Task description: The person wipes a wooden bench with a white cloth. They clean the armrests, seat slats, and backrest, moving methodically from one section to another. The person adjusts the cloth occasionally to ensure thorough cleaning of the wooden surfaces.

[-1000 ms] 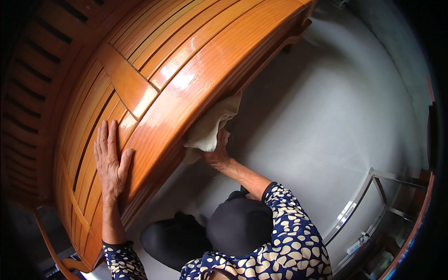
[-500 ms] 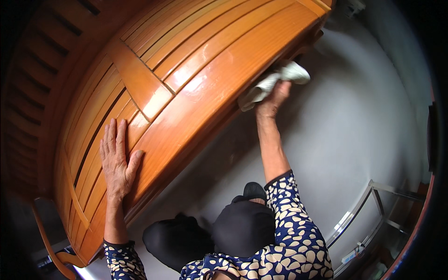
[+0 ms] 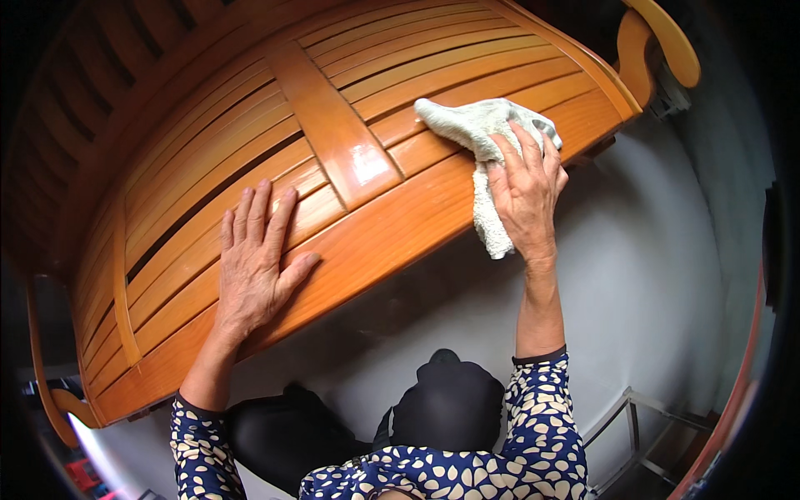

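Observation:
A glossy orange-brown wooden bench [image 3: 358, 167] with a slatted seat spans the upper left and middle. My left hand [image 3: 257, 262] lies flat on the front slats, fingers spread, with nothing in it. Toward the right part of the seat, my right hand [image 3: 527, 196] grips a white towelling cloth [image 3: 475, 125]. The cloth is bunched under the fingers on the slats, and one end hangs over the front edge. My palm hides part of it.
A curved armrest [image 3: 667, 42] rises at the bench's right end, another armrest [image 3: 50, 408] at the left end. My knees [image 3: 450, 404] are below the front edge, over the grey floor [image 3: 650, 275]. A metal frame [image 3: 633, 433] stands at lower right.
My right hand has brought the cloth from below the bench's front edge up onto the seat. My left hand stays flat on the slats. The whole view has turned somewhat.

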`<control>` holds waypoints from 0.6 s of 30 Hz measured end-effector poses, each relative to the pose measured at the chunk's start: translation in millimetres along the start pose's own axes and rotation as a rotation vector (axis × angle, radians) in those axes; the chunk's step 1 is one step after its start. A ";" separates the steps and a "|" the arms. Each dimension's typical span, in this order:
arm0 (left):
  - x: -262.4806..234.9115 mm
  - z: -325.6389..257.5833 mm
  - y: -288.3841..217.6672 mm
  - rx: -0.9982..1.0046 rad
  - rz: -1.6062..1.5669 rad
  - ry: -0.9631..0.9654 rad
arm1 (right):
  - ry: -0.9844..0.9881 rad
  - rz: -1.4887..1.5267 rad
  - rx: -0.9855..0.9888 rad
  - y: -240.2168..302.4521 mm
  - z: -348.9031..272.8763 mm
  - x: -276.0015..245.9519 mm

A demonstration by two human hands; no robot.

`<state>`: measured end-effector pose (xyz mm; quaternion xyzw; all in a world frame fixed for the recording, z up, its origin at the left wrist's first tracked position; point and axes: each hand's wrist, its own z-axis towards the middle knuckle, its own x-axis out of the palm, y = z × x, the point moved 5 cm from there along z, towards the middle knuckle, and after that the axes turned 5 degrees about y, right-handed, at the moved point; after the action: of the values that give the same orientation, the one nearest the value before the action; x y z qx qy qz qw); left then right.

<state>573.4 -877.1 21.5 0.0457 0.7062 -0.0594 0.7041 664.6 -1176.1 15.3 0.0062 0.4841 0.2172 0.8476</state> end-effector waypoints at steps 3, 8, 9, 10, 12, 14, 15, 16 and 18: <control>-1.9 -2.7 3.9 0.005 0.017 -0.014 | 0.122 0.051 -0.126 28.0 4.4 7.0; 1.3 0.0 5.4 0.029 -0.083 -0.009 | 0.273 0.203 -0.342 119.2 -13.5 6.6; 1.7 -0.2 4.9 0.032 -0.086 -0.009 | 0.315 0.233 -0.364 129.0 -13.1 4.2; -0.9 -2.1 5.7 0.029 -0.082 -0.012 | 0.294 0.199 -0.364 128.2 -7.8 6.4; -4.8 -2.5 2.8 0.028 -0.074 -0.017 | 0.265 0.118 -0.358 105.8 6.5 16.1; -2.6 -3.4 4.2 0.024 -0.092 -0.032 | 0.225 0.067 -0.233 75.6 36.8 29.4; -2.6 -2.7 3.8 0.034 -0.096 -0.044 | 0.208 0.048 -0.199 64.5 51.0 31.3; -2.2 -2.5 3.5 0.042 -0.097 -0.052 | 0.177 0.013 -0.226 61.2 60.2 32.4; -4.5 -0.5 2.2 0.054 -0.129 -0.063 | 0.188 -0.013 -0.205 63.2 62.7 36.7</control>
<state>573.2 -874.7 26.0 0.0171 0.6834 -0.1250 0.7190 709.3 -1092.6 32.6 -0.1043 0.5367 0.2596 0.7960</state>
